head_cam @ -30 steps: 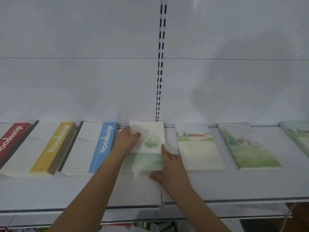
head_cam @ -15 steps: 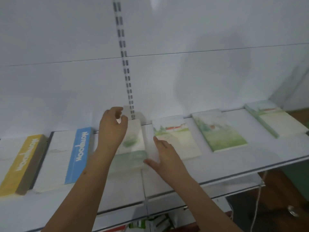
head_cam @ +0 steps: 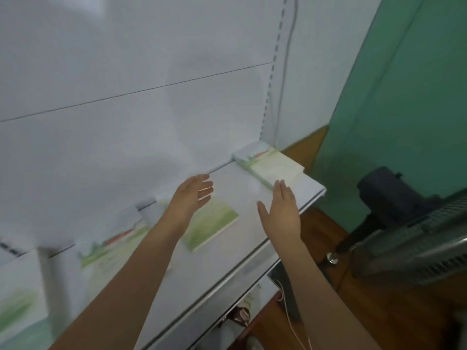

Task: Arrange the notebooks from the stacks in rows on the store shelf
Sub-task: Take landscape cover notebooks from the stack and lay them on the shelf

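Note:
Pale landscape-cover notebooks lie flat in a row on the white store shelf (head_cam: 252, 263). A stack of them (head_cam: 271, 166) sits at the shelf's far right end. A green-meadow notebook (head_cam: 214, 224) lies in the middle, and one with a red roof (head_cam: 111, 251) lies left of it, partly behind my left arm. My left hand (head_cam: 193, 195) hovers open above the meadow notebook, fingers straight. My right hand (head_cam: 281, 210) is open too, held edge-up over the bare shelf between the meadow notebook and the stack. Neither hand holds anything.
A white back panel with a slotted upright (head_cam: 271, 72) rises behind the shelf. Right of the shelf are a green wall (head_cam: 404, 84), wooden floor and a dark machine with a grille (head_cam: 417, 238). A white cable (head_cam: 290, 322) hangs below the shelf edge.
Both hands have let go of the notebook by the upright and moved right along the shelf. My view has swung right, so the blue and yellow notebooks are gone from sight.

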`<state>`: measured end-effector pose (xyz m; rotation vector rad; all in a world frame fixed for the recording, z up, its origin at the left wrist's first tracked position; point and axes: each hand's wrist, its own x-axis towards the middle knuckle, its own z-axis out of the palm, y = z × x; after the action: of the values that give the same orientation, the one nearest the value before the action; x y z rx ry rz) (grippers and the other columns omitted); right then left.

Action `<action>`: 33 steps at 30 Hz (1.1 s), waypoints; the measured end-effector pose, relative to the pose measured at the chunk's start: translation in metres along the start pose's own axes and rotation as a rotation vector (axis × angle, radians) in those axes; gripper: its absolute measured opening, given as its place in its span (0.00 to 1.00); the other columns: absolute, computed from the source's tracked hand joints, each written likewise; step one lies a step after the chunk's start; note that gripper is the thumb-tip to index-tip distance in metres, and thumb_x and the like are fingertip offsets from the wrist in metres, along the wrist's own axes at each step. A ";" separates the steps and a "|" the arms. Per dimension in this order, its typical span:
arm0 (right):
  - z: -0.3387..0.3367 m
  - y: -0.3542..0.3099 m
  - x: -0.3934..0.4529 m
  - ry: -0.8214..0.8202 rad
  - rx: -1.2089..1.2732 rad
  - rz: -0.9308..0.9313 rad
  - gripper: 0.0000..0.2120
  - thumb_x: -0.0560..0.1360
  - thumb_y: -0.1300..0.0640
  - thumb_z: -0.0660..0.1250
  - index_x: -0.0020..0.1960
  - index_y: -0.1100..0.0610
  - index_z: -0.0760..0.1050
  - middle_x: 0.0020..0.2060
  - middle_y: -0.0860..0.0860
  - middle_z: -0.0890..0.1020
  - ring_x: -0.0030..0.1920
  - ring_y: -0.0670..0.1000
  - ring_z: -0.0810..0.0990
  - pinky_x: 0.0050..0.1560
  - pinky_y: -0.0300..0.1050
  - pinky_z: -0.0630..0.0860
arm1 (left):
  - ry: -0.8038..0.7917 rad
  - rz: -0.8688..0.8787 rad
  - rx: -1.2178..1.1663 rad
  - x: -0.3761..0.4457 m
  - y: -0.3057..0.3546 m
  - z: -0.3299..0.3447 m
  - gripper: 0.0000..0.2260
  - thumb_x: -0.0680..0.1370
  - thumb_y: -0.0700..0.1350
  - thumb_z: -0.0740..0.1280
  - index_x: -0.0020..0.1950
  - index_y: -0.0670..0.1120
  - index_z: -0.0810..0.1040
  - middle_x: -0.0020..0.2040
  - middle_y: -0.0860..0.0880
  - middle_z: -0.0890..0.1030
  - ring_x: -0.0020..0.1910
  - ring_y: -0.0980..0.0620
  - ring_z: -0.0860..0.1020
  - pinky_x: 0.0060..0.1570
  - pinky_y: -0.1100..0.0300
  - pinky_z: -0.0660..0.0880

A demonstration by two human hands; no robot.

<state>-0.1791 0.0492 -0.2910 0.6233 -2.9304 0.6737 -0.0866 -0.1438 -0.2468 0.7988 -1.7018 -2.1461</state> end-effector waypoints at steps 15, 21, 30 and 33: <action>0.007 0.061 0.090 -0.015 -0.144 -0.294 0.16 0.65 0.56 0.82 0.51 0.57 0.83 0.49 0.52 0.85 0.49 0.51 0.85 0.53 0.43 0.80 | 0.129 -0.179 -0.149 0.096 -0.015 0.134 0.12 0.84 0.45 0.60 0.62 0.39 0.75 0.56 0.41 0.81 0.56 0.46 0.80 0.65 0.53 0.73; 0.021 0.068 0.087 0.054 -0.011 -0.264 0.23 0.72 0.46 0.74 0.62 0.58 0.79 0.60 0.55 0.82 0.60 0.55 0.81 0.64 0.50 0.75 | 0.277 -0.230 -0.173 0.111 -0.023 0.154 0.12 0.83 0.47 0.62 0.59 0.38 0.73 0.52 0.40 0.81 0.49 0.47 0.81 0.55 0.56 0.78; 0.009 0.059 0.076 -0.118 -0.069 -0.342 0.23 0.84 0.52 0.56 0.75 0.62 0.66 0.74 0.58 0.67 0.75 0.56 0.65 0.75 0.49 0.58 | 0.286 -0.248 -0.191 0.113 -0.024 0.155 0.09 0.80 0.46 0.66 0.46 0.41 0.78 0.40 0.46 0.81 0.36 0.51 0.77 0.38 0.61 0.74; 0.009 0.047 0.060 -0.073 -0.063 -0.446 0.18 0.78 0.58 0.68 0.67 0.62 0.76 0.67 0.56 0.77 0.68 0.51 0.76 0.67 0.42 0.69 | 0.201 -0.222 -0.242 0.109 -0.019 0.151 0.11 0.80 0.43 0.68 0.58 0.37 0.79 0.52 0.41 0.84 0.48 0.44 0.82 0.54 0.50 0.80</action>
<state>-0.2525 0.0614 -0.3084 1.2613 -2.7090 0.5121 -0.2607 -0.0771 -0.2688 1.1324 -1.2774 -2.2671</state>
